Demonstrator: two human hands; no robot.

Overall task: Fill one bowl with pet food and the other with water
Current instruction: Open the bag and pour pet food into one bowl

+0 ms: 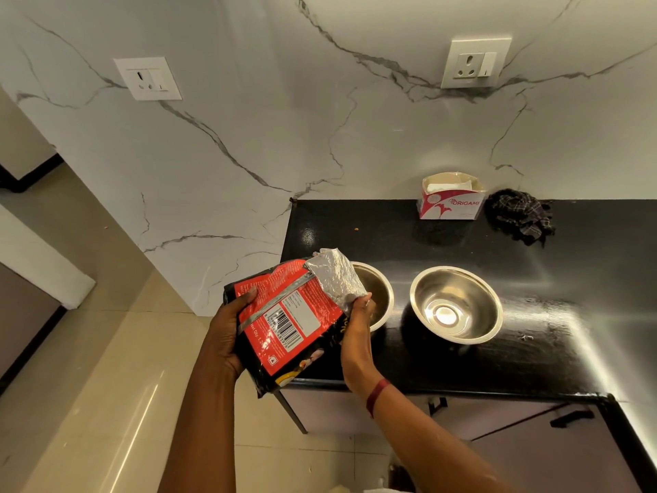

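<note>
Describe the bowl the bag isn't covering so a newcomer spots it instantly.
On the black countertop, near its front edge, two steel bowls sit side by side. Take the right bowl: fully visible, empty, a bright glint in its bottom. The left bowl is half hidden behind the red-and-black food bag.

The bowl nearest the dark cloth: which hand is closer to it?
Right. The right hand pinches the food bag by its foil top, left of that bowl; the left hand grips the bag's other side, farther left.
</note>
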